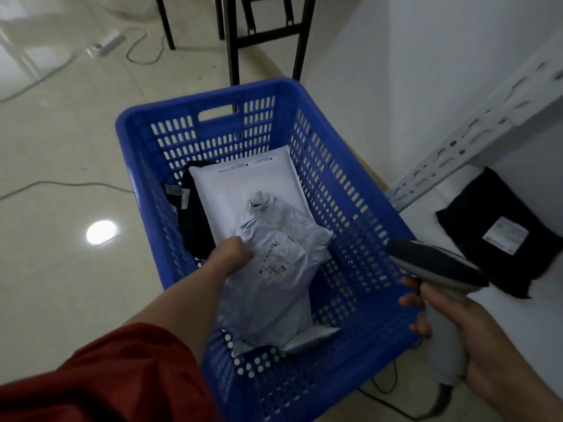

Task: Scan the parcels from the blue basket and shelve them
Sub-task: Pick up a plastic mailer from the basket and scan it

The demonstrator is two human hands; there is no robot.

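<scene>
A blue slotted basket (350, 178) stands on the floor and holds several parcels. My left hand (228, 258) reaches into it and grips the near edge of a crumpled grey poly-bag parcel (274, 269) with a printed label. Under that lies a flat white parcel (243, 181), and a black parcel (193, 217) sits at the left. My right hand (475, 339) holds a grey barcode scanner (438, 266) by its handle, above the basket's right rim, its head pointing left toward the parcels.
A white shelf (457, 300) is at the right, with a black labelled parcel (515, 233) lying on it beside a perforated grey upright (475, 129). Black table legs (234, 41) stand beyond the basket. Cables and a power strip (106, 44) lie on the glossy floor at the left.
</scene>
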